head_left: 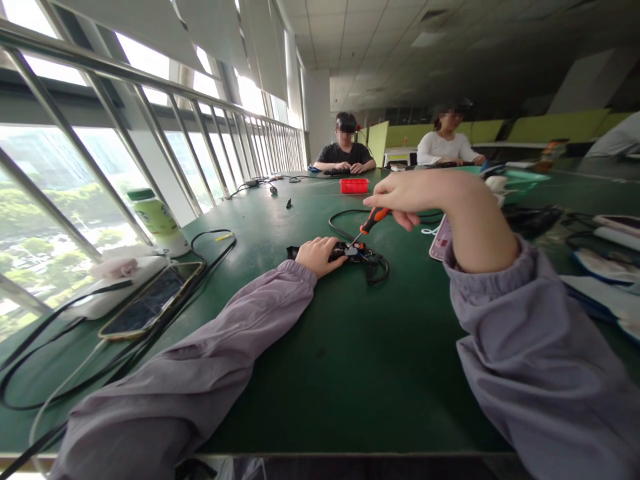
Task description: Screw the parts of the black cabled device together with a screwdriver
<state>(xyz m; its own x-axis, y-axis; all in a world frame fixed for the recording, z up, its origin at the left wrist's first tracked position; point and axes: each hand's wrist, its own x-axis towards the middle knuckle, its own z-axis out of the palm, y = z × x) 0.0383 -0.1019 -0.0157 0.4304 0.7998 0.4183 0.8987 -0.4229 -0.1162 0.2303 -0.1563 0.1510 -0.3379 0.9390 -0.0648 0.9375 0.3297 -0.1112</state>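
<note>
My left hand [320, 256] is wrapped over a black device [340, 251] lying on the green table, pressing it down. Wires and a looped black cable [383, 267] come from the device's right end, where a small orange-red part shows. Above it, my right hand [405, 197] grips a screwdriver [374, 219] with an orange and black handle. The screwdriver slants down to the left, its metal tip at the device's right end. Whether the tip sits in a screw is too small to tell.
A red tray [354, 186] stands farther back. A phone [153, 301], a white box [117, 287] and a green-labelled bottle [159, 222] are at left, with cables. Another phone [441, 239] lies under my right forearm. Two people sit across the table; a sleeve shows far right.
</note>
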